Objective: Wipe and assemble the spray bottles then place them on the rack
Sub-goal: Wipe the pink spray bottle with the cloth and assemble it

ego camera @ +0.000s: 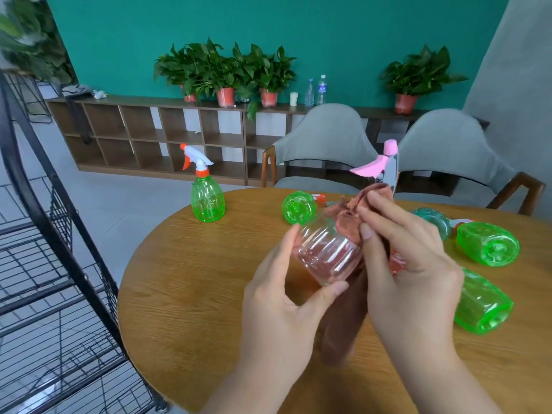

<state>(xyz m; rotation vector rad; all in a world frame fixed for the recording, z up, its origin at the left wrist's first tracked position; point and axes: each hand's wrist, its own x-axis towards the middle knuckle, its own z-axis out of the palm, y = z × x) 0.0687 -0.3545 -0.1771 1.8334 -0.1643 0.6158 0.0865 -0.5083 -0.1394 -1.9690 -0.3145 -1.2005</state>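
Observation:
My left hand [280,297] grips the base of a clear pink spray bottle [325,252], held tilted above the round wooden table [191,309]. My right hand [409,264] holds a brown cloth [346,216] wrapped around the bottle's upper part. The pink and white spray head [379,165] points away from me. One green bottle with a white and orange sprayer [206,192] stands upright at the table's far left edge. Three green bottles lie on their sides: one behind the cloth [298,207] and two at the right [490,243] [481,303].
A black wire rack [59,264] stands left of the table. A teal bottle [433,219] lies behind my right hand. Two grey chairs [325,144] face the table's far side. A low wooden shelf [155,132] with potted plants runs along the green wall.

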